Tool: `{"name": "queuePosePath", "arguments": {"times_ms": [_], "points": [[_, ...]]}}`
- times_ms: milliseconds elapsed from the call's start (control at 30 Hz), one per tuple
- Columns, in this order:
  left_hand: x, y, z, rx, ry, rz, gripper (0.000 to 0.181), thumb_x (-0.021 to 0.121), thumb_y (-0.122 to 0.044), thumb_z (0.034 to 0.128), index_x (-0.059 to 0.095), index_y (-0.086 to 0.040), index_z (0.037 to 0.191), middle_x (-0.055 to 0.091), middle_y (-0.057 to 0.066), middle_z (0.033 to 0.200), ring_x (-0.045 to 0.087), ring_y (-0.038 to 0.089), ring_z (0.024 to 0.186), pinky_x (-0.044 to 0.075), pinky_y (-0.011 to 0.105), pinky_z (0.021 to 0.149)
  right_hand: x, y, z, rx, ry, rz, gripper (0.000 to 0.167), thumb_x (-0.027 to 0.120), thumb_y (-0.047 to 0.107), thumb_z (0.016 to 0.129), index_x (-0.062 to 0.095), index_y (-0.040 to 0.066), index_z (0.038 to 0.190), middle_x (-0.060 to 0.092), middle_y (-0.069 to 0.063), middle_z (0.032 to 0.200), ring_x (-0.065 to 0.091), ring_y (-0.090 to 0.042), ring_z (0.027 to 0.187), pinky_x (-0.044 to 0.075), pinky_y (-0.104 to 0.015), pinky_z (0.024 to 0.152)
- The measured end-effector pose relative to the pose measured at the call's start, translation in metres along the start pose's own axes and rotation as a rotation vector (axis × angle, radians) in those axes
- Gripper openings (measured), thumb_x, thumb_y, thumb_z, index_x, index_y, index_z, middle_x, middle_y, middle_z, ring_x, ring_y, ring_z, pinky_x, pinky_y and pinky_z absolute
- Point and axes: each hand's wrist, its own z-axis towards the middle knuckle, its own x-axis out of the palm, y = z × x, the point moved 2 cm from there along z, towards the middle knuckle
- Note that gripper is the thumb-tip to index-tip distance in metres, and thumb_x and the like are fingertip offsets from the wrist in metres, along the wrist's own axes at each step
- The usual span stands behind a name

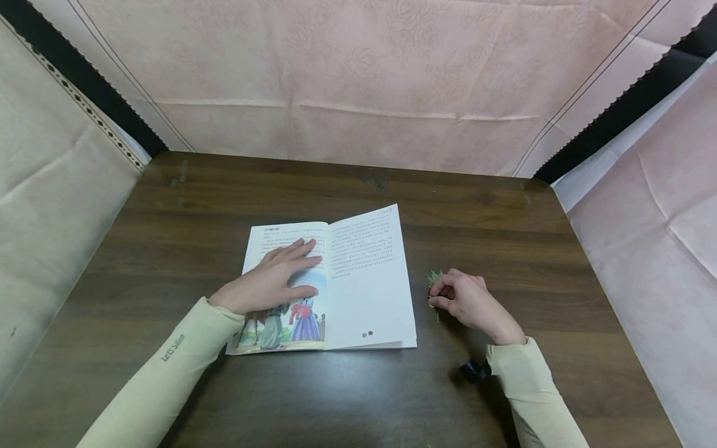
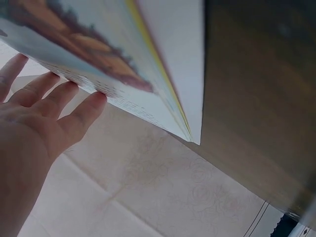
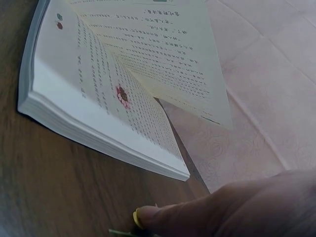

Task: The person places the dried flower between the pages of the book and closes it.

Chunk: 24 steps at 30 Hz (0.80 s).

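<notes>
A: Take the open book [image 1: 370, 305] as landmark. How do your hands stand to it?

B: Your left hand [image 1: 271, 280] lies on the book's left page, fingers spread and nearly straight, resting there rather than gripping. Your right hand [image 1: 462, 298] is to the right of the book, fingers bent in, thumb and fingertips pinching a green sprig [image 1: 434, 278].

A: And the sprig itself?

B: Just off the book's right edge, level with the middle of the right page, well apart from your left hand. Its leafy end points away from you, past your fingertips. By your thumb, the right wrist view shows a yellow bit [image 3: 137, 218]. Cannot tell whether the sprig touches the tabletop [image 1: 504, 218].

A: Edges and room?

B: Bare wood separates the book from the sprig, a narrow strip. Right of the book, beyond your right hand, wood continues to the tabletop's right edge. Past the book's top runs another band of wood, ending at patterned cloth [image 1: 358, 74]. More wood lies on your side of the book, between your sleeves [image 1: 168, 361].
</notes>
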Motion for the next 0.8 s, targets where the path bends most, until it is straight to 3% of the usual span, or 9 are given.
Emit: {"name": "queuePosePath", "arguments": {"times_ms": [167,367,533,800], "points": [[-0.005,0.002,-0.001,-0.028,-0.014,-0.005,0.078,0.068,-0.050,0.0868,0.041,-0.011,0.148,0.019,0.009,0.161,0.010,0.029,0.148,0.012,0.058,0.115,0.000,0.001,0.000,0.007,-0.005,0.011,0.010,0.079,0.018,0.083,0.069,0.019,0.083,0.058,0.008,0.081,0.057,-0.010,0.075,0.030,-0.049,0.088],[-0.017,0.011,-0.008,-0.132,-0.014,-0.018,0.086,0.066,-0.053,0.0870,0.032,-0.008,0.152,0.012,0.011,0.162,0.004,0.030,0.149,0.011,0.057,0.115,0.000,0.001,0.001,0.013,0.007,0.007,0.010,0.078,0.018,0.083,0.068,0.020,0.084,0.057,0.008,0.081,0.056,-0.010,0.076,0.030,-0.051,0.091],[-0.020,0.020,-0.014,-0.214,0.000,-0.032,0.092,0.062,-0.057,0.0878,0.024,-0.007,0.154,0.005,0.013,0.163,-0.003,0.030,0.149,0.005,0.061,0.114,0.000,0.002,0.001,0.022,0.014,0.007,0.011,0.079,0.017,0.083,0.069,0.020,0.081,0.057,0.007,0.081,0.057,-0.011,0.076,0.031,-0.054,0.093],[-0.017,0.027,-0.019,-0.227,-0.028,-0.030,0.094,0.060,-0.062,0.0872,0.023,-0.006,0.154,0.005,0.014,0.162,-0.002,0.030,0.149,0.007,0.061,0.114,-0.001,0.003,0.000,0.046,0.012,0.016,0.013,0.080,0.021,0.082,0.069,0.018,0.087,0.059,0.006,0.084,0.057,-0.014,0.077,0.029,-0.051,0.095]]}}
